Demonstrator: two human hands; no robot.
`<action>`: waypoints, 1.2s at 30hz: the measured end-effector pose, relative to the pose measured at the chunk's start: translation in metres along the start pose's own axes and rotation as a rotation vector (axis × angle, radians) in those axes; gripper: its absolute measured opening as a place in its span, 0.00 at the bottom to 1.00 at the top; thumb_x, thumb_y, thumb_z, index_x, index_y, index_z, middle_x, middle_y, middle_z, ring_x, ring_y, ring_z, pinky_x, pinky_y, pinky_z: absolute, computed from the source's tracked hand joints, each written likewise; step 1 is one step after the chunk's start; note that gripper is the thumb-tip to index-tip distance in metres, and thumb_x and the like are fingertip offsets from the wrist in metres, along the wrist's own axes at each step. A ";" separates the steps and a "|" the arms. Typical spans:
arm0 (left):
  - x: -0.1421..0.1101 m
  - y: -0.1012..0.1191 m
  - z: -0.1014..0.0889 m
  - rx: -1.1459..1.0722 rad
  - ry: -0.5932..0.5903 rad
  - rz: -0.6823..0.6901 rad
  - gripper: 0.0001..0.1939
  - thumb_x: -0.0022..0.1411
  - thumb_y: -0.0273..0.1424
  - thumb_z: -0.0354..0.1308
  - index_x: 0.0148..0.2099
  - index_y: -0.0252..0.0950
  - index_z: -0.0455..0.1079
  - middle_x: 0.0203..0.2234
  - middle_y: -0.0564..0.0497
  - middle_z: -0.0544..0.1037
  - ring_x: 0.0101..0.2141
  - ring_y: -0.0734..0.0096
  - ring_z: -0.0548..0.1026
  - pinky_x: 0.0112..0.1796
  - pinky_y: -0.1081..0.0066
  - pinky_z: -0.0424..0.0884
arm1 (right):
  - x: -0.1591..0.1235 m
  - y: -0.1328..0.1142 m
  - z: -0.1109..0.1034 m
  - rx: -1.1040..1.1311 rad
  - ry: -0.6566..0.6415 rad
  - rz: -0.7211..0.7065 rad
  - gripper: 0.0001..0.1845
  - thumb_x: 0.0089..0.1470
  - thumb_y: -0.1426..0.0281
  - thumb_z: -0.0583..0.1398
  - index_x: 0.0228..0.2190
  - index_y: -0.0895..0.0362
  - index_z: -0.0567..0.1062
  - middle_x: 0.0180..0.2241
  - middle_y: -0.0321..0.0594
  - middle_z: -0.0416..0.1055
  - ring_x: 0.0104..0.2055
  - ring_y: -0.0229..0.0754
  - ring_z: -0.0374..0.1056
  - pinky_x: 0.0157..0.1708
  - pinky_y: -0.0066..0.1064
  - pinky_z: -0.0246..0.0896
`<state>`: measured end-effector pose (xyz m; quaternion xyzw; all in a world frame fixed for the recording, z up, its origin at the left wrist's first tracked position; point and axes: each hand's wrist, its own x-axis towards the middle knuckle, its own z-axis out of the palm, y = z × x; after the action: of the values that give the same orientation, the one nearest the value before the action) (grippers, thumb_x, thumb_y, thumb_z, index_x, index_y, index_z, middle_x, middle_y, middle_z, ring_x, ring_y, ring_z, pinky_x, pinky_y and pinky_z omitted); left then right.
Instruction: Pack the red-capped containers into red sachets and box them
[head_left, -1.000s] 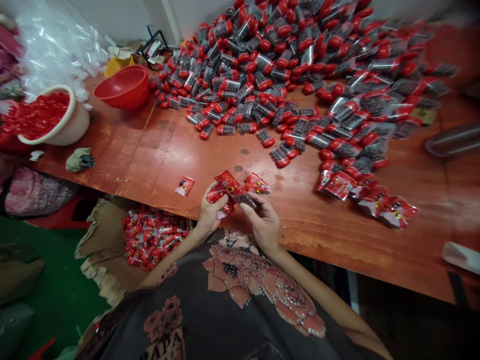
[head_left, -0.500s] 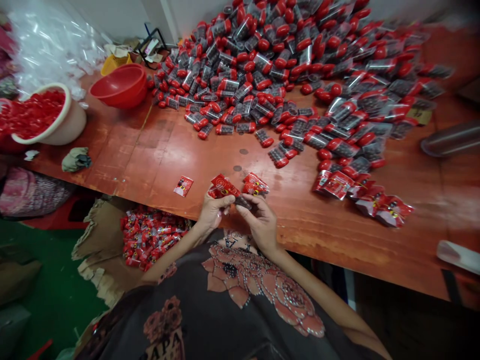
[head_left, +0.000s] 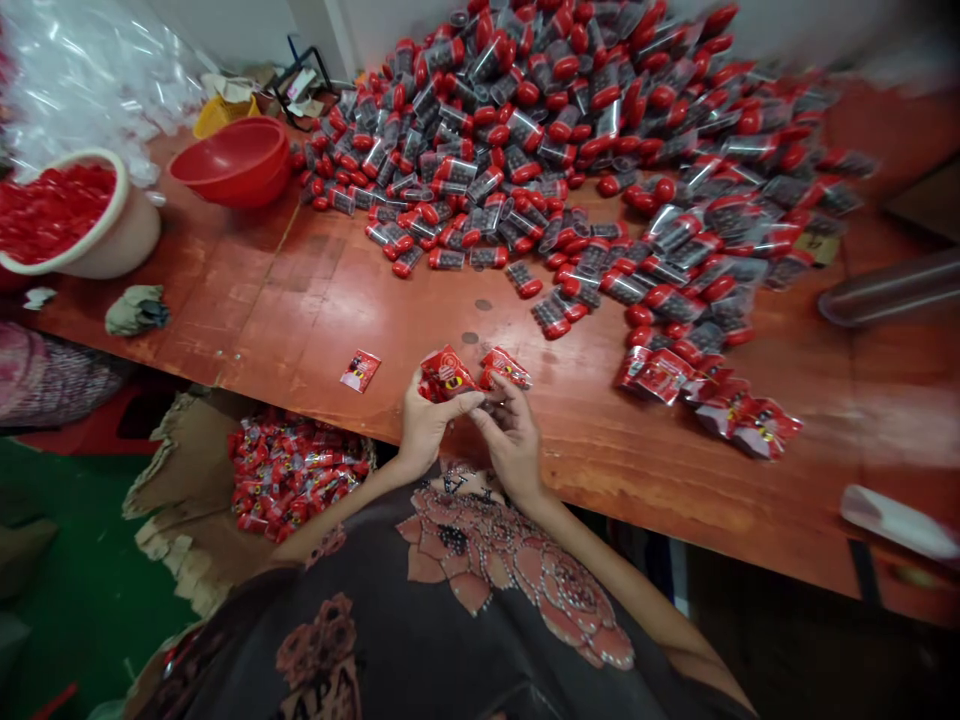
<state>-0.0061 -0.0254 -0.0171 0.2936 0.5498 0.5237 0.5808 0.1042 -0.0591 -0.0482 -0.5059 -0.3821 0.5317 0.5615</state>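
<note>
Over orange table (head_left: 300, 330), left hand (head_left: 431, 425) holds crumpled red packet (head_left: 448, 375); right hand (head_left: 510, 440) just beside.

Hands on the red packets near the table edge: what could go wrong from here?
The red foil packet in the left hand is close to the table edge; a slip could drop it beyond the cardboard box. The loose packet nearby could get knocked off by the right hand's movements. The capped clear tubes lie loose and might roll into the heaped packets.
</note>
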 end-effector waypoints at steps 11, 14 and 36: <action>0.000 -0.001 -0.004 -0.043 -0.096 -0.139 0.24 0.42 0.35 0.73 0.42 0.34 0.71 0.23 0.56 0.74 0.16 0.82 0.62 0.14 0.78 0.57 | 0.007 0.001 -0.005 0.079 -0.022 0.135 0.25 0.50 0.67 0.65 0.50 0.43 0.73 0.46 0.37 0.74 0.43 0.43 0.72 0.46 0.42 0.72; -0.002 -0.005 -0.005 -0.037 -0.130 -0.174 0.20 0.43 0.35 0.72 0.37 0.33 0.72 0.22 0.56 0.73 0.16 0.82 0.63 0.14 0.78 0.57 | 0.011 0.001 -0.010 0.053 -0.047 0.157 0.24 0.49 0.68 0.65 0.49 0.44 0.74 0.46 0.37 0.74 0.42 0.43 0.72 0.46 0.42 0.71; 0.037 -0.037 -0.048 0.306 -0.146 -0.216 0.28 0.48 0.36 0.69 0.53 0.41 0.72 0.23 0.55 0.75 0.16 0.79 0.64 0.17 0.75 0.59 | 0.055 0.018 -0.081 -0.906 -0.135 -0.149 0.17 0.55 0.66 0.61 0.48 0.51 0.76 0.37 0.43 0.69 0.41 0.49 0.67 0.46 0.47 0.66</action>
<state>-0.0471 -0.0125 -0.0737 0.3550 0.6078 0.3461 0.6203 0.1865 -0.0191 -0.0874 -0.6357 -0.6468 0.3012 0.2946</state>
